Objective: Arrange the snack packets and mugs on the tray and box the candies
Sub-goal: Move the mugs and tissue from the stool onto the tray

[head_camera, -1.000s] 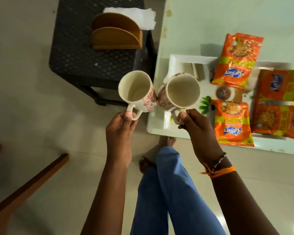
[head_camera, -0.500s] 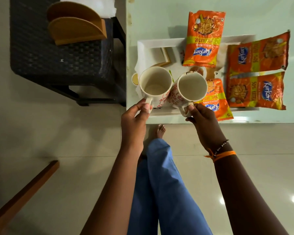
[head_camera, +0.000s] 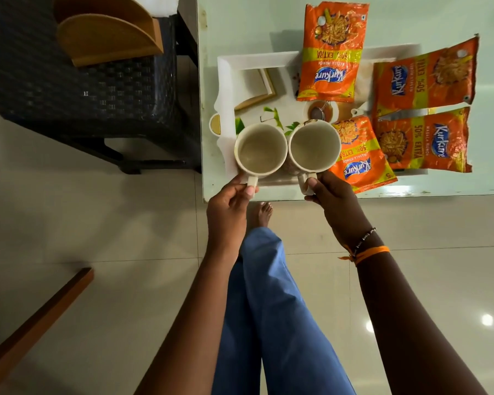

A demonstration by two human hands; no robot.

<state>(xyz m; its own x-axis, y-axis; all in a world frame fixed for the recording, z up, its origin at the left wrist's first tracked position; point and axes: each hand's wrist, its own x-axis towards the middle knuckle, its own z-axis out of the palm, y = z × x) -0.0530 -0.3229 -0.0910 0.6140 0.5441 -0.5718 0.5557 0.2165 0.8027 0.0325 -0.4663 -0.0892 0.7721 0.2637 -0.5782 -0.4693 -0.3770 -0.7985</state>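
Both mugs [head_camera: 287, 151] lower, over tray [head_camera: 254, 59]

Pale glossy floor tiles [head_camera: 69, 223] all around, grout lines faint. Ceiling light reflections [head_camera: 486, 319] glinting at 4 o'clock. Glass-topped table [head_camera: 254, 21] filling 1 o'clock, near edge scuffed. Dark woven wicker stool [head_camera: 83, 89] at 10 o'clock, just beside table's left edge. Curved wooden holder [head_camera: 109, 44] on stool, white paper [head_camera: 166, 5] tucked behind at 11 o'clock. Brown wooden rail [head_camera: 35, 317] slanting in at 8 o'clock. Soft, even indoor light, shadows mild.
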